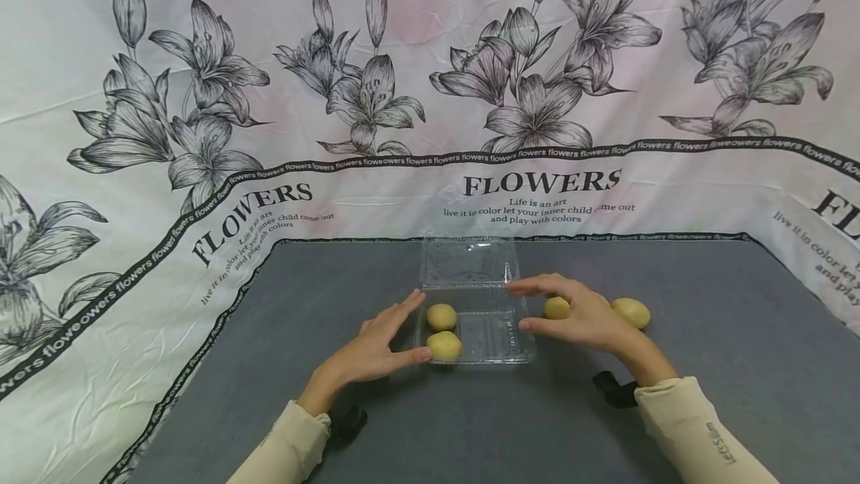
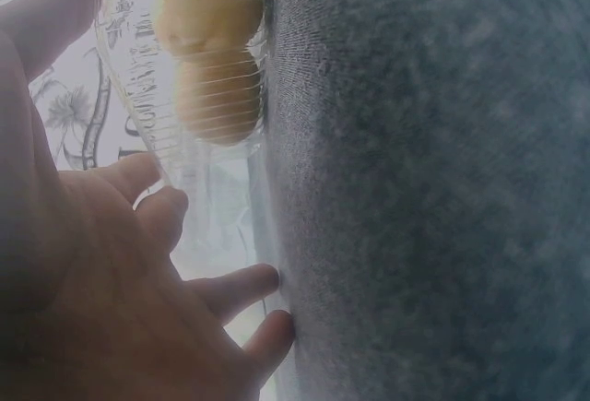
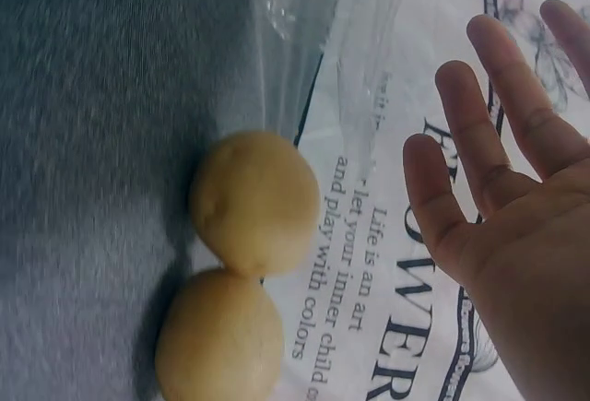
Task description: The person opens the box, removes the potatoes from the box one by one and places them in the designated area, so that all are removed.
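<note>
Left hand point(image 1: 376, 342): spread, gripping nothing
Right hand point(image 1: 586, 320): spread, empty
Clear container point(image 1: 493, 338): a bump could roll its potatoes point(image 1: 444, 346)

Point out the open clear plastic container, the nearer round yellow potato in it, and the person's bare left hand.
Open clear plastic container point(image 1: 496, 336): head view, bare right-side floor.
Nearer round yellow potato point(image 1: 445, 346): head view, visible middle.
Person's bare left hand point(image 1: 372, 348): head view, back of the hand.

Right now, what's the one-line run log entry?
left grip: spread, beside clear plastic clamshell | right grip: spread, opposite side | lid: open | two potatoes: inside, left | other potatoes: gray tabletop, right
</note>
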A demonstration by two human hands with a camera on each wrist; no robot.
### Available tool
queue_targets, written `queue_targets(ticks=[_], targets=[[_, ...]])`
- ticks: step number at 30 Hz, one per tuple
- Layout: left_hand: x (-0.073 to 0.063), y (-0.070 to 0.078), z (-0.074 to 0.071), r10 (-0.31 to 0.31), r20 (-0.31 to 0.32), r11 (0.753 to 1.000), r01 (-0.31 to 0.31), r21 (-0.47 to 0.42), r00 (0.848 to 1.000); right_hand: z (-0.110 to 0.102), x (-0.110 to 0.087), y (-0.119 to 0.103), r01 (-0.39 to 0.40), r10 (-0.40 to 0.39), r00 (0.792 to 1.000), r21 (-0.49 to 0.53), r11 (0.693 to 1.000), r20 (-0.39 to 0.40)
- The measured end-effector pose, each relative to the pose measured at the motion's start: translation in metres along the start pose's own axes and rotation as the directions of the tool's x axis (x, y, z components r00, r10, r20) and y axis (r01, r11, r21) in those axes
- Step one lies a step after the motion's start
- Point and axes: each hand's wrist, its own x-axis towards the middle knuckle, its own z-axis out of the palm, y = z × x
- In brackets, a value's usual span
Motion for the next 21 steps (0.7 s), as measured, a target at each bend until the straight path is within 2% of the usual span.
queue_targets(ticks=[11,21], targets=[[0.0,-0.002,0.0,-0.006,0.005,1.0,0.006,-0.006,1.0,0.023,0.01,-0.006,0.063,-0.064,0.997,0.058,0.996,0.032],[0.001,-0.001,0.0,-0.006,0.004,1.0,0.006,-0.009,1.0,0.034,0.015,-0.009,0.107,-0.112,0.992,0.096,0.99,0.05]])
